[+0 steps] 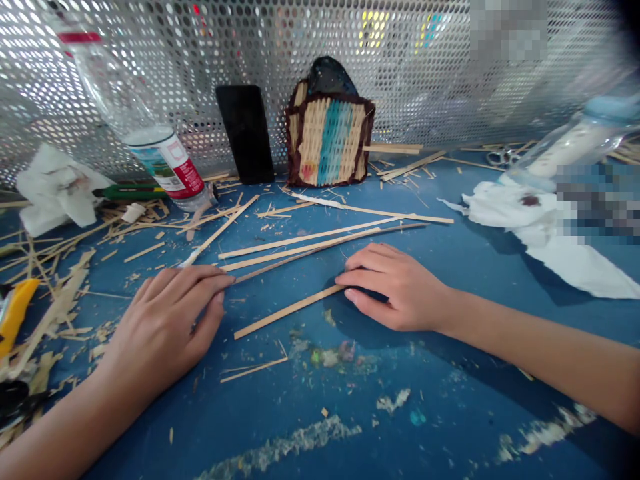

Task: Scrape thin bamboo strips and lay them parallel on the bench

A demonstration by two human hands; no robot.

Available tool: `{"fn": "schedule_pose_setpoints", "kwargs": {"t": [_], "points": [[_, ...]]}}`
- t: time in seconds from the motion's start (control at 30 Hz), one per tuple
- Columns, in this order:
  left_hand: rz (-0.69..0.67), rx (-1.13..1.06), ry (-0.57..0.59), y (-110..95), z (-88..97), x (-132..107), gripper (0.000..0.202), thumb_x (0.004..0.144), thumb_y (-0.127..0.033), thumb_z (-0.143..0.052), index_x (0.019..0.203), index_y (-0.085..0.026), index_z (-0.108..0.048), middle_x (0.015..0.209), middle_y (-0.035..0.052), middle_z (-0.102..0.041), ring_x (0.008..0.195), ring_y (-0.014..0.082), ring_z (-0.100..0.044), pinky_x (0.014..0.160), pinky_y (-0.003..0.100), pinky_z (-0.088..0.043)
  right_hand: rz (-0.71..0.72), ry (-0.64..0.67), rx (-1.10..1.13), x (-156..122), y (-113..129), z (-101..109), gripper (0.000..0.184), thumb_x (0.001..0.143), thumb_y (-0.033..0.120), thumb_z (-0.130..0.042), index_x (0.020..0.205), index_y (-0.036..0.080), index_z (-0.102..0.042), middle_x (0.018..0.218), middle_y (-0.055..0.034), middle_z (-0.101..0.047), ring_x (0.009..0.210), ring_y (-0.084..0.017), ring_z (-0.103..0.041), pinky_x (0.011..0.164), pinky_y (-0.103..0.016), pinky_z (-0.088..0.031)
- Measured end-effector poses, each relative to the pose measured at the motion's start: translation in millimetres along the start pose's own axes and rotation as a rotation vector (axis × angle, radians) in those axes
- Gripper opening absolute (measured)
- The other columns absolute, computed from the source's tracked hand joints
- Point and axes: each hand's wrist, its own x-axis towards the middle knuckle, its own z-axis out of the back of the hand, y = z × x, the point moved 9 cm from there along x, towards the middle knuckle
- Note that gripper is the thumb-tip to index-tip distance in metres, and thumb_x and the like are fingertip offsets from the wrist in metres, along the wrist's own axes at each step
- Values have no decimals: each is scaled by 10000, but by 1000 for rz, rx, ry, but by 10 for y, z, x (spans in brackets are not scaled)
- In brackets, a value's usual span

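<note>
My left hand (173, 317) lies palm down at the left, its fingers stretched out and close together, the thumb a little apart. Its fingertips touch or cover the near end of a thin darker wooden strip (280, 262). Beyond them lies a group of pale flat strips (300, 237). On the right, the fingertips and thumb of my right hand (395, 287) close around the far end of a flat wooden strip (287, 312), which slants down to the left over the blue table (400, 413). That end is partly hidden by the fingers.
At the back, a woven basket-like piece (335, 140) and a black phone (245, 133) lean on perforated metal. A plastic bottle (165, 160), crumpled tissue (65, 187), a yellow-handled tool (17, 313) and wood scraps (55, 313) lie left. White tissue (540, 227) and a blue-capped bottle (570, 143) are right.
</note>
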Motion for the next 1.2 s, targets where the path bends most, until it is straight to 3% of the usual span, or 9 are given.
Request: {"fn": "schedule_pose_setpoints", "kwargs": {"t": [0.17,0.43,0.57,0.73,0.87,1.0,1.2], "points": [[-8,17,22,26,-75,18,344,959,-327,-385,1230,-191,-549,1196,94,-618,1085,276,-558,990,465,-411,19,28,-11,-11,-4,-45,212,929,201,-496,1021,151,-680,956,-99,-655,885,-212,-549,782,-370,-455],[53,-177,67,152,-118,23,251,953,-335,-390,1065,-239,-593,1042,50,-630,974,236,-584,946,405,-411,-7,19,-13,3,-16,-20,165,921,205,-506,979,157,-653,927,-92,-636,882,-212,-544,808,-387,-456],[129,-307,69,254,-107,20,241,959,-363,-388,1030,-259,-594,1025,34,-634,981,221,-585,883,356,-446,-25,-54,-54,-5,-34,40,235,909,202,-506,1106,169,-630,1054,-116,-625,1003,-245,-547,877,-437,-456],[238,-237,109,371,-183,24,302,944,-445,-382,1069,-255,-581,1049,55,-634,977,250,-603,861,377,-470,-133,22,-129,-11,-145,-55,312,950,230,-455,1209,164,-616,1153,-127,-623,1113,-274,-516,933,-472,-426],[157,-131,60,237,-118,33,308,952,-412,-370,1100,-222,-561,1064,86,-598,1035,277,-560,930,423,-424,-175,52,-189,-17,-178,-76,334,967,256,-434,1225,156,-621,1189,-132,-617,1148,-286,-493,941,-483,-409],[47,-111,30,90,-62,35,255,957,-351,-382,1071,-228,-573,1051,66,-604,980,248,-565,931,399,-410,-251,59,-216,-37,-248,-71,333,962,275,-441,1224,172,-620,1163,-125,-626,1065,-278,-531,901,-475,-437],[-3,-111,9,44,-38,22,263,948,-311,-403,1111,-221,-588,1083,68,-606,995,250,-572,959,408,-405,-279,31,-214,-46,-284,-59,327,942,258,-464,1211,162,-621,1195,-136,-604,1114,-294,-515,926,-495,-457]]}}
